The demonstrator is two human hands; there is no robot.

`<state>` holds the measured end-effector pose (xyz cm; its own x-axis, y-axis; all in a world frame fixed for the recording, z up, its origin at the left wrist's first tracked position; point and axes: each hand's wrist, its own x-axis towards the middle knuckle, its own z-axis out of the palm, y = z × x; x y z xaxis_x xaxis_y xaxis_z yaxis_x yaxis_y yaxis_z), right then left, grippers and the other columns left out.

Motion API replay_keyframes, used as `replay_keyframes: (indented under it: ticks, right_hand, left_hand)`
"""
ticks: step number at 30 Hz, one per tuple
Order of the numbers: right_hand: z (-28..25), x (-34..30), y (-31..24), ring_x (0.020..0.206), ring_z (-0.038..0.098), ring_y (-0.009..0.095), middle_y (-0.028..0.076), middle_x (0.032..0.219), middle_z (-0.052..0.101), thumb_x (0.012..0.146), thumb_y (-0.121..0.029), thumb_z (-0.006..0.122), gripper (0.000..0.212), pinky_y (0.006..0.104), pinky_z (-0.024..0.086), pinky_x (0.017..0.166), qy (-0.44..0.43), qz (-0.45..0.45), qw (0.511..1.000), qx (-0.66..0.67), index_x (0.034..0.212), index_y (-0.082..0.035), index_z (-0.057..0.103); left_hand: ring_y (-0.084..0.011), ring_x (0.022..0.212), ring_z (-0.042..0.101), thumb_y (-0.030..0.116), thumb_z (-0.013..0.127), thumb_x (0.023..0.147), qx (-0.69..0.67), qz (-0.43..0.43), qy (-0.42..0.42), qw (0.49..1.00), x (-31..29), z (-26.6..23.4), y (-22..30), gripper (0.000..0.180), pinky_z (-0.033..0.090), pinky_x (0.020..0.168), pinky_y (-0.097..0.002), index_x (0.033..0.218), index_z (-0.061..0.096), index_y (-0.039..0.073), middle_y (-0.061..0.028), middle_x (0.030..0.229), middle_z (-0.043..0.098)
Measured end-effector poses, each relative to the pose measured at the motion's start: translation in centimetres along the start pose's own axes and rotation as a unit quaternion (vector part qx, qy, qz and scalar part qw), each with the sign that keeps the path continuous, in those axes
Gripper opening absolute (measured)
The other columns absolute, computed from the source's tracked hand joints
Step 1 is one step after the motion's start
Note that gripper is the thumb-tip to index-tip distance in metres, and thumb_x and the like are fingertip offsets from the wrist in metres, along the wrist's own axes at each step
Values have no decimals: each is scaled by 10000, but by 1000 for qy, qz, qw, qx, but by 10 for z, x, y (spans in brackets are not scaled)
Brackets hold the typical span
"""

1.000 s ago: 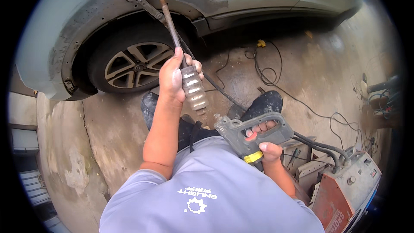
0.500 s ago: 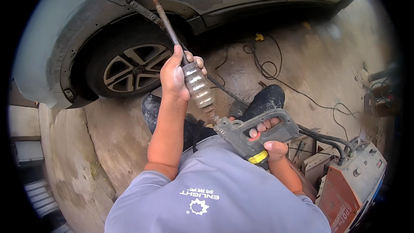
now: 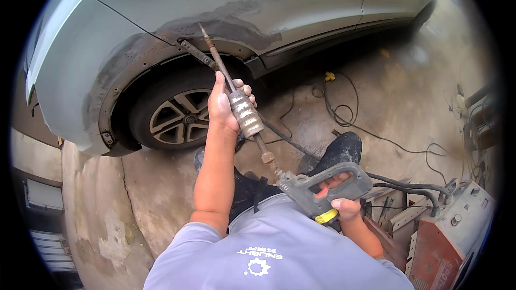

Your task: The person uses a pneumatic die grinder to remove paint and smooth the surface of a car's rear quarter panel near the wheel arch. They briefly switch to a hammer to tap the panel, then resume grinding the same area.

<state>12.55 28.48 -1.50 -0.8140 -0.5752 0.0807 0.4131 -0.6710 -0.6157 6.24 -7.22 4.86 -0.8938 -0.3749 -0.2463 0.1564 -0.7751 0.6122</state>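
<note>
My left hand is closed round the ribbed metal sliding weight of a slide-hammer dent puller, with the thumb along its rod. The rod's thin tip points at the sanded dark patch above the wheel arch; I cannot tell whether it touches the panel. My right hand grips the puller's grey pistol handle, its fingers wrapped through the loop near a red trigger. A yellow band sits by the thumb. Bare rod shows between weight and handle.
The grey car stands ahead, its wheel below the arch. A drilled metal bar is fixed at the arch edge. Black cable lies across the floor. A red and grey welding machine stands at right, joined by thick hoses.
The weight has slid along the rod away from the handle, baring more rod. The view has shifted, so the car sits lower and farther right. Both hands keep their hold.
</note>
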Motion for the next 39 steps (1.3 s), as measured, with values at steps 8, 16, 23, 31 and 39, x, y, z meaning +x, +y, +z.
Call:
replay_keyframes:
  ticks: [8, 16, 23, 31, 39]
  right_hand:
    - [-15, 7, 7, 1150, 586, 272, 60, 1205, 602, 621, -86, 696, 641, 457, 459, 1005, 19, -8, 1000, -9, 1245, -89, 548]
    - [-8, 10, 0, 1067, 578, 249, 39, 1061, 558, 620, -102, 699, 589, 447, 470, 981, 42, 53, 997, -39, 1186, -98, 536]
    - [-16, 5, 3, 1071, 569, 238, 35, 1090, 565, 625, -80, 698, 615, 452, 470, 986, 37, 46, 998, -29, 1218, -108, 535]
    - [-12, 6, 2, 1081, 572, 241, 40, 1101, 563, 620, -84, 701, 624, 452, 467, 990, 42, 49, 998, -25, 1219, -123, 529]
    - [-12, 3, 2, 1081, 560, 221, 25, 1112, 554, 623, -72, 689, 608, 454, 470, 990, 56, 51, 997, -13, 1209, -117, 533]
  left_hand:
    - [-251, 601, 603, 525, 470, 1074, 9, 5, -15, 1000, -51, -4, -32, 465, 518, 585, -386, 861, 518, 114, -113, 740, 609]
    - [-223, 588, 545, 487, 366, 1115, -326, -9, -348, 879, -31, -32, -59, 477, 470, 581, -352, 820, 455, 122, -49, 683, 544]
    - [-255, 596, 632, 485, 550, 1054, 158, 66, 27, 985, -41, -21, -42, 456, 535, 561, -351, 834, 512, 88, -165, 744, 649]
    - [-259, 593, 632, 485, 552, 1052, 145, 49, 14, 988, -37, -24, -36, 456, 538, 565, -356, 841, 523, 82, -172, 739, 651]
    - [-312, 582, 617, 468, 517, 1064, 116, 24, 39, 992, -35, -18, -37, 457, 541, 553, -390, 832, 520, 74, -173, 736, 619]
